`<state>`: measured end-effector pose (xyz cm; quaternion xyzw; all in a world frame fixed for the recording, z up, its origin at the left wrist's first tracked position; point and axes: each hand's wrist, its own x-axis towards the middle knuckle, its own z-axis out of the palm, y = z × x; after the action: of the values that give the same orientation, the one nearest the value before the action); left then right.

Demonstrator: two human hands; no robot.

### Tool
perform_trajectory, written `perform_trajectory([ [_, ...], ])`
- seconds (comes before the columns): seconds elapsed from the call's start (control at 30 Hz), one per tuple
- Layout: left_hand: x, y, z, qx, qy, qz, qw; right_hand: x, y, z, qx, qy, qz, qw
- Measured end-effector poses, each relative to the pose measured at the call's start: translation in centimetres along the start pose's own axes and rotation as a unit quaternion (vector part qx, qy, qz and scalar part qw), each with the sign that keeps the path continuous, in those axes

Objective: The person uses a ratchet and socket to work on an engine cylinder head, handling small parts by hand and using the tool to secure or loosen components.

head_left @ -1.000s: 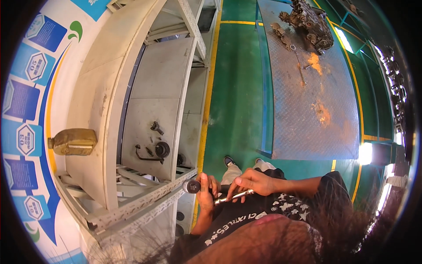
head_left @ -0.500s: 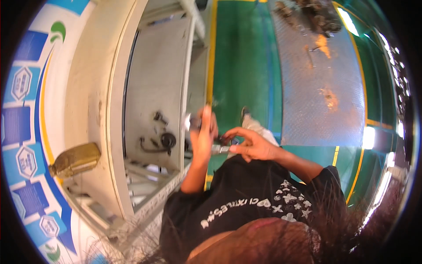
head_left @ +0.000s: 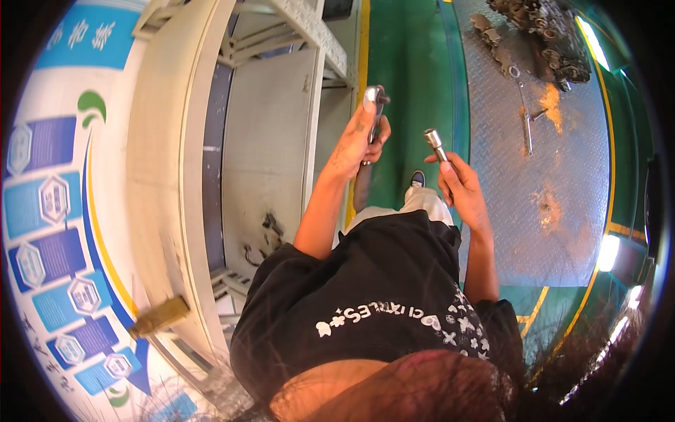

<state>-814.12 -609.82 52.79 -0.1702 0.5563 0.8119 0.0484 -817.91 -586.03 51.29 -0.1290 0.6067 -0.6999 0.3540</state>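
My left hand is closed round a ratchet wrench, whose shiny head sticks up past my thumb. Its dark handle runs down below my fist. Off to the right, my right hand grips a short extension bar with a silver socket on its upper end. The fingers hide the bar's lower part. The two tools are apart, held up in front of my body above the green floor.
A grey shelf unit stands at my left, with several dark parts on it. A yellowish bottle is on its top. At right lies a metal floor plate bearing a long-handled tool and a greasy mechanical assembly.
My hands have moved forward from close by my waist and spread farther apart. The socket and the ratchet head now show plainly. The whole view has shifted.
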Motion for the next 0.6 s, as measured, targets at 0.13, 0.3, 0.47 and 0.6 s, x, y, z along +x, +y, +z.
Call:
perform_trajectory([
  [0.13,5.4,4.3,1.7,0.092,-0.063,0.024,0.993,6.2,-4.8,-2.3,-0.173,0.064,-0.048,0.982],
  [0.3,12.8,8.3,1.5,0.175,-0.105,0.125,0.971,13.2,-8.5,-3.6,-0.295,0.111,-0.13,0.94],
  [0.47,21.1,12.2,-3.1,0.205,-0.123,0.163,0.957,22.1,-10.3,-3.2,-0.309,0.14,-0.157,0.927],
  [0.6,28.0,16.6,-7.0,0.264,-0.14,0.171,0.939,29.8,-12.5,-2.4,-0.359,0.183,-0.18,0.897],
])
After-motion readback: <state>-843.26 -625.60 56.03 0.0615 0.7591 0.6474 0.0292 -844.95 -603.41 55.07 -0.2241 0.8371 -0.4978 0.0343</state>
